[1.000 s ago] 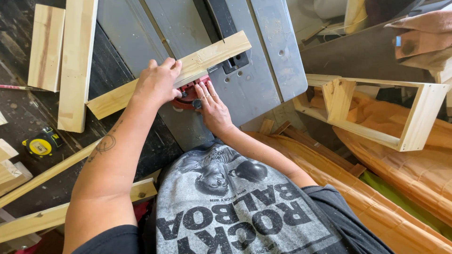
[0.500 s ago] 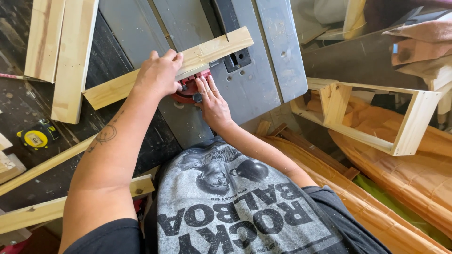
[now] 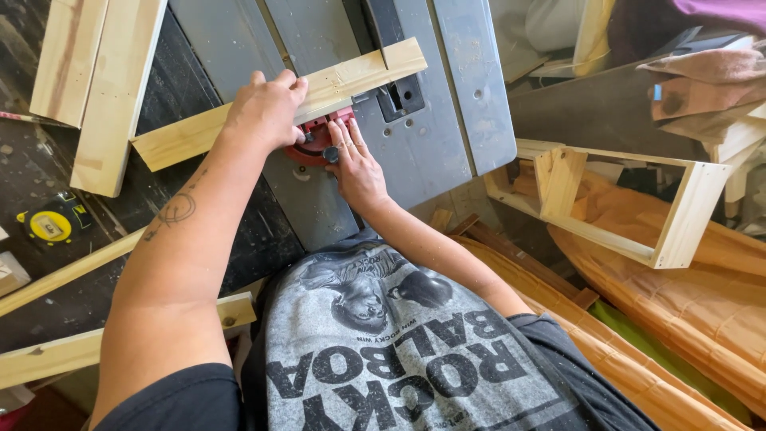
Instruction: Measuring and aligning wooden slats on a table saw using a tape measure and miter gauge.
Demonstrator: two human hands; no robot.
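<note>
A long pale wooden board (image 3: pixel 351 80) lies slantwise across the grey metal saw table (image 3: pixel 447 120). My left hand (image 3: pixel 263 108) presses down on the board's near edge, fingers curled over it. Behind the board sits a red mitre gauge (image 3: pixel 313 144). My right hand (image 3: pixel 355 164) rests on the gauge with fingers stretched along it, touching its black knob. The gauge is partly hidden under both hands.
Two pale planks (image 3: pixel 96 88) lie at the upper left on a dark bench. A yellow tape measure (image 3: pixel 49 223) sits at the left. Thin wooden strips (image 3: pixel 72 271) lie below it. An open wooden box frame (image 3: pixel 638 207) rests on orange cloth at the right.
Both hands have kept their hold on board and gauge, which have slid slightly forward along the saw table. The view has shifted a little.
</note>
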